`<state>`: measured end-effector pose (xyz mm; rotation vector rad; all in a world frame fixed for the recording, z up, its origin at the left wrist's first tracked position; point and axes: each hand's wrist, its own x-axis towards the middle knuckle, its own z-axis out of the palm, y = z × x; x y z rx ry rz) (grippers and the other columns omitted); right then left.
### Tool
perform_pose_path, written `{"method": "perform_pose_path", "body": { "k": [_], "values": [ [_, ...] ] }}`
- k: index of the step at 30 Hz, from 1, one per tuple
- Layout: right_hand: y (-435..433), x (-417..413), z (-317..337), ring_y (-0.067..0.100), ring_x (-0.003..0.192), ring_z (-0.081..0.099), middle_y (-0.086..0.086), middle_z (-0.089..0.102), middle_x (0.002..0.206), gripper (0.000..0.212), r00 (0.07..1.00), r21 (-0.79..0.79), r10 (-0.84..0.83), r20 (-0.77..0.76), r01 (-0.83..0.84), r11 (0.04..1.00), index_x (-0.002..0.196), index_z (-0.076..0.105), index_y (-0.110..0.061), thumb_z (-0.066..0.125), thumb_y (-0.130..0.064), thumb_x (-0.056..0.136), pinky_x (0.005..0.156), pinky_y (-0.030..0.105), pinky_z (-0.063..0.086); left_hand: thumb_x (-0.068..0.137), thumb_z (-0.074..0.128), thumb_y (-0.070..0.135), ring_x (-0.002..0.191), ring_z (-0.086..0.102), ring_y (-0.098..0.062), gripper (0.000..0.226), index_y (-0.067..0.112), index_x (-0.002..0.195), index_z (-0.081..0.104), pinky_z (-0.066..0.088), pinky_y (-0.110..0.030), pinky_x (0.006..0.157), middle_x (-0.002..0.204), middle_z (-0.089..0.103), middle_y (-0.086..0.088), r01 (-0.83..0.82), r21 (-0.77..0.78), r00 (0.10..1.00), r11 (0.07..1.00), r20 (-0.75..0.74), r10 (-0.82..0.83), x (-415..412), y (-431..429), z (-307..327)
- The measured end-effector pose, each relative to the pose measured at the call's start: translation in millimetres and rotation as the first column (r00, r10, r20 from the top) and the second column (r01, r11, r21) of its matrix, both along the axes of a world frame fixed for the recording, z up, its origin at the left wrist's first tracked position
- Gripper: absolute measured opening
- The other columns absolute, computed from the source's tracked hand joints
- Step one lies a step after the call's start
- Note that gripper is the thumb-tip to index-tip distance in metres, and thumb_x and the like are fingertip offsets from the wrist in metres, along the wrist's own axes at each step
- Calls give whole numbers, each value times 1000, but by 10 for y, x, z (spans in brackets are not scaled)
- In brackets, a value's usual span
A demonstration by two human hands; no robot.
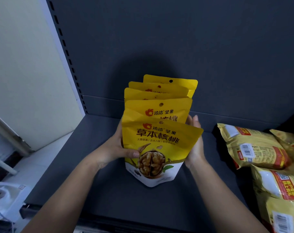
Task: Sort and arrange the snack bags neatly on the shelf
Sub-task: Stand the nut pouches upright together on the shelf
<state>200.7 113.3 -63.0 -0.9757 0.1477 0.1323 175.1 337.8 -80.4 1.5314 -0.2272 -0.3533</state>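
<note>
Forearms [72, 190] are seen at 6 o'clock over a dark shelf [92, 165]. Yellow walnut bags [159, 140] are stood in a row at centre, gold snack bags [253, 148] piled at 4 o'clock. The row is gripped at 9 o'clock by the left hand [116, 148] and pressed at 3 o'clock by the flat right hand [194, 143].

The walnut bags [159, 142] are bright yellow above and white at the base. The front one carries dark brown lettering, an orange-red swirl logo and a picture of a brown split walnut with a green leaf. The shelf [92, 174] is flat dark grey, and the back panel [193, 39] the same. The upright [65, 47] is dark grey with a column of black slots and a pale edge. The wall [25, 73] is cream. The gold bags [253, 148] are dull gold with fine print — red labels with yellow lettering, white patches, black-and-white barcodes.
</note>
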Motion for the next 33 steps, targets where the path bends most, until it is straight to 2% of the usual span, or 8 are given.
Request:
{"method": "perform_pose_path", "body": {
  "k": [4,8,12,18,23,26,29,33],
  "values": [
    [-21,153,-4,27,116,60,5,62,128,77,999,-73,-5,-33,3,997,132,55,-22,60,-71,73,95,50,50,29,95,48,115,60,-12,147,22,149,15,52,-21,82,134,54,-1,-3,-10,1000,1000,-8,3,-13,14,8],
    [-63,124,-63,-2,43,59,-7,63,55,33,997,-175,16,-75,-29,984,78,49,-19,30,-24,105,41,13,45,31,94,50,118,58,-13,145,25,149,14,51,-22,85,135,53,0,1,5,1000,1000,-3,-1,23,4,30],
    [33,-28,89,-1,32,53,-10,55,36,39,980,-147,78,-183,-106,983,71,44,-16,24,-14,105,32,12,39,32,94,50,117,58,-12,141,27,147,17,51,-21,85,134,54,2,-4,-7,1000,1000,-4,4,-2,10,30],
    [148,136,88,12,56,69,0,71,62,34,983,-43,133,-124,-139,989,89,58,-21,33,-39,103,47,23,53,29,94,49,111,62,-12,134,25,142,26,52,-21,82,122,64,7,-23,-13,999,1000,-22,23,-8,14,64],
    [152,51,-80,32,107,64,12,71,110,43,994,-39,0,-113,-5,999,103,74,-25,50,-59,88,103,55,42,34,94,46,111,60,-3,123,40,136,26,51,-17,80,120,62,20,-54,-50,999,997,2,54,-138,0,64],
    [138,-103,-145,32,109,63,9,72,109,53,995,-101,39,-88,-47,994,98,75,-27,63,-69,68,105,56,39,33,94,47,113,60,-5,125,34,137,26,51,-17,81,119,63,18,-55,-47,998,997,6,55,-214,-22,33],
    [144,-211,-161,28,104,64,5,74,101,46,997,-102,49,-52,-54,993,105,68,-22,42,-58,91,103,52,41,31,94,48,109,62,-4,128,29,138,26,51,-15,78,117,65,15,-69,-51,998,996,7,70,-246,-34,64],
    [114,-335,-127,30,128,50,10,59,133,63,999,-110,10,43,-5,994,132,54,-19,38,-60,87,112,55,30,40,92,47,110,61,-3,117,29,136,27,51,-15,80,117,64,22,-90,-26,995,996,41,91,-300,-71,86]
  ]
}}
